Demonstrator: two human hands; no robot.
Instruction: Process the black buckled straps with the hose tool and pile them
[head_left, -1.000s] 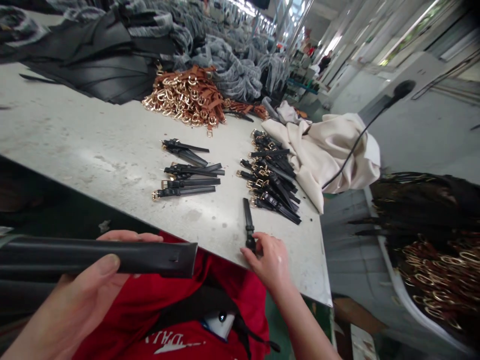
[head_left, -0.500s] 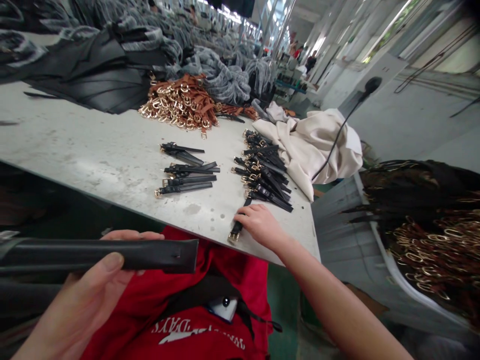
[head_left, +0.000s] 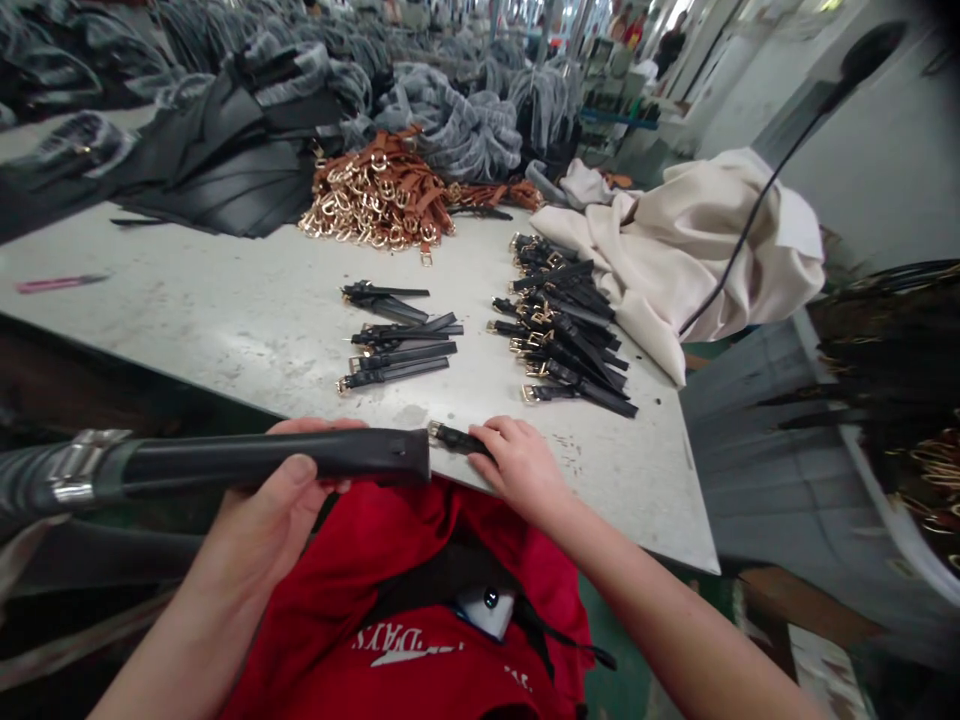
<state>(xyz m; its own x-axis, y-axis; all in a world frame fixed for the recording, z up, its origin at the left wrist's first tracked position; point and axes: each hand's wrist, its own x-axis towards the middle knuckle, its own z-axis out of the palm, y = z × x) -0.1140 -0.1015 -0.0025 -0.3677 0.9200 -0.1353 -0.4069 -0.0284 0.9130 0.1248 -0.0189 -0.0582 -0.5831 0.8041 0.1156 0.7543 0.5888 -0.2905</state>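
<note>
Right hand holds buckled strap near front edge of tabletop, buckle leftward, toward band in left hand's grip.

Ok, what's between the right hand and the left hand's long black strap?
Head view: the buckle end of the short black buckle strap in the right hand; contact with the long black strap is unclear.

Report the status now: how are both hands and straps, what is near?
Left hand gripping long black strap. Right hand holding short black strap, its buckle by the long strap's end. Piled buckled straps beyond, on table.
</note>
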